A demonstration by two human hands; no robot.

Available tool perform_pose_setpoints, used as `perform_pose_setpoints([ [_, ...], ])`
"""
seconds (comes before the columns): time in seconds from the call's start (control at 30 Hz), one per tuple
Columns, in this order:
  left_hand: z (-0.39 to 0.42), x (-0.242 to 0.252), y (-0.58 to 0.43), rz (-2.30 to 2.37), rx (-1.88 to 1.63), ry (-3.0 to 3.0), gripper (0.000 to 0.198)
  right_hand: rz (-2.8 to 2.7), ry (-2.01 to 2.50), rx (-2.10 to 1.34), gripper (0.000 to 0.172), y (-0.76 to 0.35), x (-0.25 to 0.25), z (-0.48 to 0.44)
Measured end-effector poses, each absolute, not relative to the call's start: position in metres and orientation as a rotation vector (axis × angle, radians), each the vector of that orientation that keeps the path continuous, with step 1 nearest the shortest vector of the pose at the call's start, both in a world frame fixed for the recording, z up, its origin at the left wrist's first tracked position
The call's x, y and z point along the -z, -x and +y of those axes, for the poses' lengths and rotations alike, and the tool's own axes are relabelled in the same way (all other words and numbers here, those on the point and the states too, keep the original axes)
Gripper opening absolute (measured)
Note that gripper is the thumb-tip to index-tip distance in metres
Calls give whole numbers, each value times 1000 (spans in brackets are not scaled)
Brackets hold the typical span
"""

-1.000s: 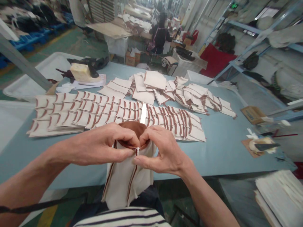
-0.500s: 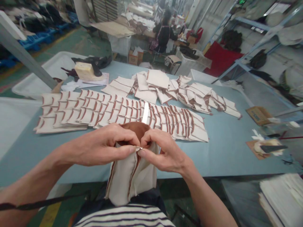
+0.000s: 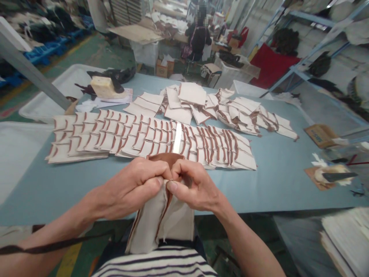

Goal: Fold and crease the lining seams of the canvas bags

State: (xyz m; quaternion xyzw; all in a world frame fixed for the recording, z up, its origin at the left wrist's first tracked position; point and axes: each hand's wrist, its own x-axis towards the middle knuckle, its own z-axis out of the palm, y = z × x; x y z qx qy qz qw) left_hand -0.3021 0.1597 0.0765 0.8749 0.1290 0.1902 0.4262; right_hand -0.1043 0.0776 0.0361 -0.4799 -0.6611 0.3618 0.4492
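A cream fabric pouch (image 3: 150, 223) with brown-edged seams and a brown lining hangs upright between my hands, its lower end against my striped shirt. My left hand (image 3: 141, 182) pinches the top edge beside the middle seam. Right next to it, my right hand (image 3: 194, 182) grips the same edge, thumb in front and fingers curled inside the opening. The fingertips nearly meet at the seam. Just beyond lies a long overlapping row of similar cream pieces (image 3: 129, 134) with brown edges, and a white strip (image 3: 177, 138) lies across it.
A loose pile of cream pieces (image 3: 193, 94) covers the back of the blue table (image 3: 276, 184). A yellowish block (image 3: 103, 87) sits at the back left, and a cardboard box (image 3: 321, 135) at the right. A person (image 3: 198, 38) sits in the background.
Both hands stay at the pouch's top edge. My left fingers have curled in more and the left thumb has drawn back slightly from the seam. The view has shifted a little.
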Motion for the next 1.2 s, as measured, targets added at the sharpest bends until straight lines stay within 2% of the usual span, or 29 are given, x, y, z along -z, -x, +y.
perform_pose_setpoints([
  [0.2,164,-71,306,336,-386,-2000,28,-1558,1153,-1099,30,106,-36,73],
  [0.33,170,-63,315,301,-283,-1927,35,-1641,1071,-1110,22,99,-40,73],
  [0.47,174,-57,321,295,-255,-1881,37,-1744,1072,-912,9,94,-44,71],
  [0.6,175,-56,324,324,-267,-1899,31,-1858,1074,-679,5,94,-49,66],
  [0.8,173,-56,331,347,-277,-1961,24,-2060,1052,-276,13,99,-55,60],
  [1.2,160,-57,327,427,-311,-1973,33,-2309,1169,128,31,101,-65,44],
])
